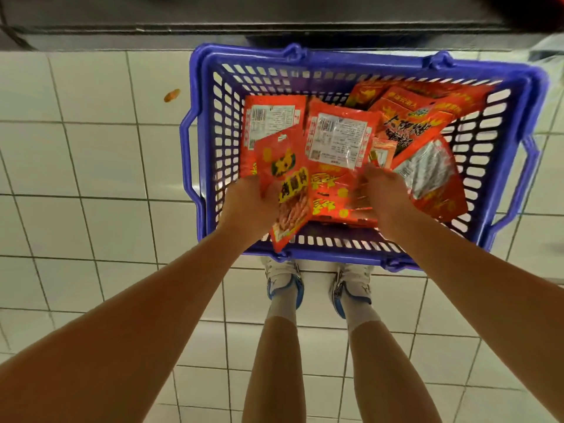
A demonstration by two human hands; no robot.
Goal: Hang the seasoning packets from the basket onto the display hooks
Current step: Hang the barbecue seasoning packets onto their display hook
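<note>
Nearest: left hand (244, 206) gripping one red packet (285, 190) by lower edge, lifted over near rim of blue basket (345, 254). Right hand (383, 193) down among loose seasoning packets (338, 141) in basket; fingers hidden, grip cannot be told. Judged light, thin, floppy film, glossy so prob. slippery; contents approx. flat. Best pinched near top by hang hole (282, 137), kept clear for hook. Farther: dark shelf base (274, 25); hooks not in view

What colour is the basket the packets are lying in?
The basket is blue-purple plastic with slotted, see-through walls, shown in the head view.
</note>
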